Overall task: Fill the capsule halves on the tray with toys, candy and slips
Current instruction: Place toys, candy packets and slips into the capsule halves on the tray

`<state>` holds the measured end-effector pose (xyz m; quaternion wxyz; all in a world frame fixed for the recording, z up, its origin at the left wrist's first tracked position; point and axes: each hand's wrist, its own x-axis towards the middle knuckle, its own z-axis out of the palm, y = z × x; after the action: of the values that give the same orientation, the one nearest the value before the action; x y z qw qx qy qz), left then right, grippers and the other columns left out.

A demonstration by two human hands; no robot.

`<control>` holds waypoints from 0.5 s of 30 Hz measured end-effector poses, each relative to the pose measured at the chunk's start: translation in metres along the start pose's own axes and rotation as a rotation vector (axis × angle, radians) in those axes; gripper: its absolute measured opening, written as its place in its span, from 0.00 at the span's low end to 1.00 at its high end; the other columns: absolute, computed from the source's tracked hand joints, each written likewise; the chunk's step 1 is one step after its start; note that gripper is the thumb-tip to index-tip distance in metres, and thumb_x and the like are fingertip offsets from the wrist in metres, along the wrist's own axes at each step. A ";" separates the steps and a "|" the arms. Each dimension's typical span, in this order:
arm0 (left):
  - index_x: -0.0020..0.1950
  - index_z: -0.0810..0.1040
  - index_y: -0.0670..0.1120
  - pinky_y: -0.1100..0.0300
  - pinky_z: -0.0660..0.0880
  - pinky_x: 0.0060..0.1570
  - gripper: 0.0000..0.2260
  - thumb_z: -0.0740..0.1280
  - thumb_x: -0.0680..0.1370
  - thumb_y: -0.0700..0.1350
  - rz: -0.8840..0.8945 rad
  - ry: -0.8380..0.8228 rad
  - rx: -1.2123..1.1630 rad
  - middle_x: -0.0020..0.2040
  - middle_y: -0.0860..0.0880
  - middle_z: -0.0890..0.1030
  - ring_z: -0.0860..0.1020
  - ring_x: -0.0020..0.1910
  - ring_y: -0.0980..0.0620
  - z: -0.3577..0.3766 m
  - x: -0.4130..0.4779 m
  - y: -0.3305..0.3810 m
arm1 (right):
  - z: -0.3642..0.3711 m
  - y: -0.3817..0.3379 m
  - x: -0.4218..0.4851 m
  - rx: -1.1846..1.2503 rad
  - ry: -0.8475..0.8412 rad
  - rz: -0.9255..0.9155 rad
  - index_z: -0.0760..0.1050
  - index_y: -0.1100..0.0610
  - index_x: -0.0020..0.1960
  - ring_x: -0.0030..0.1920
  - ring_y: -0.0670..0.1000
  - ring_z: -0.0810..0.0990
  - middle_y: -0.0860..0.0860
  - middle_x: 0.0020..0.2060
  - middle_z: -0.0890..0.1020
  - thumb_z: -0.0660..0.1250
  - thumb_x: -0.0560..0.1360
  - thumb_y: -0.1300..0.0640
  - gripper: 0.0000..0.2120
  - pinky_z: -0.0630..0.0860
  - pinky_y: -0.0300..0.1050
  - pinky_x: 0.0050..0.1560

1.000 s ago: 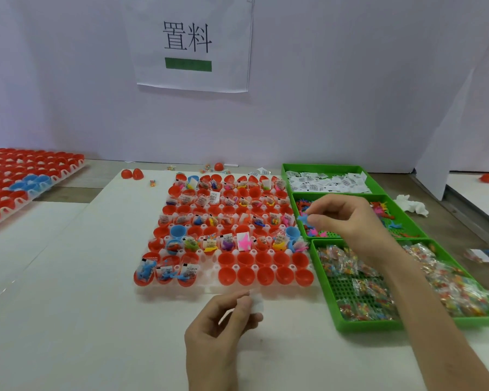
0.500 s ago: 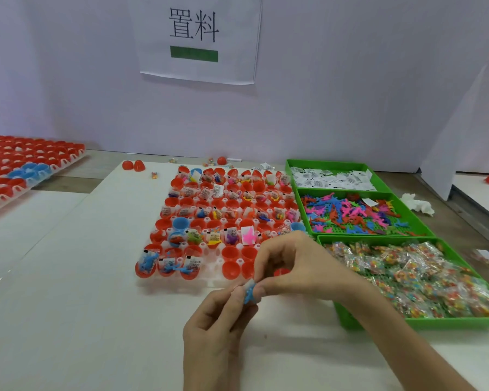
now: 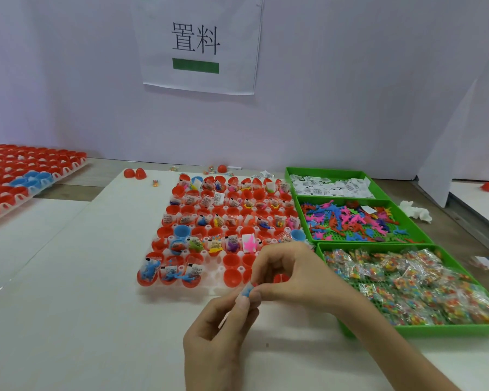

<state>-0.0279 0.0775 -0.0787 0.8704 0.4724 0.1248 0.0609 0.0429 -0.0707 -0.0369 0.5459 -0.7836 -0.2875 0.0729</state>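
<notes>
A tray of red capsule halves lies in the middle of the white table; most halves hold toys, candy and slips, while several in the two near rows on the right are bare. My left hand and my right hand meet just in front of the tray's near edge. Between their fingertips is a small blue toy, pinched together with something pale that I cannot make out. Three green bins stand to the right: slips, plastic toys and candy packets.
A second tray of red and blue capsule halves lies at the far left. Loose red halves and candy bits sit behind the main tray. A crumpled white tissue lies right of the bins. A paper sign hangs on the wall.
My right hand carried the blue toy from over the toy bin down and left to my left hand, and both now pinch it. The view has tilted slightly downward.
</notes>
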 end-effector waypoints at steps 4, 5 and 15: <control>0.39 0.87 0.44 0.63 0.81 0.37 0.07 0.70 0.70 0.36 0.031 0.022 0.011 0.42 0.41 0.86 0.85 0.42 0.45 -0.002 -0.001 -0.001 | -0.001 0.002 0.000 -0.071 -0.032 0.037 0.84 0.52 0.51 0.41 0.47 0.82 0.47 0.41 0.83 0.78 0.72 0.54 0.09 0.80 0.45 0.43; 0.40 0.87 0.45 0.62 0.81 0.37 0.06 0.70 0.69 0.38 0.038 0.025 0.012 0.43 0.41 0.86 0.85 0.43 0.45 -0.001 -0.002 -0.001 | 0.001 0.003 0.001 -0.083 -0.038 0.032 0.84 0.53 0.51 0.42 0.47 0.83 0.47 0.42 0.84 0.77 0.73 0.54 0.08 0.81 0.45 0.44; 0.60 0.77 0.46 0.58 0.82 0.37 0.13 0.65 0.77 0.35 0.000 0.115 -0.182 0.45 0.39 0.86 0.85 0.45 0.40 -0.001 0.000 0.000 | 0.006 0.003 0.009 -0.236 0.236 -0.082 0.86 0.53 0.43 0.41 0.44 0.83 0.43 0.38 0.85 0.77 0.71 0.60 0.04 0.75 0.32 0.43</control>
<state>-0.0279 0.0786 -0.0798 0.9012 0.3869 0.1684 0.0991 0.0491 -0.0617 -0.0402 0.4824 -0.8331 -0.2596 -0.0762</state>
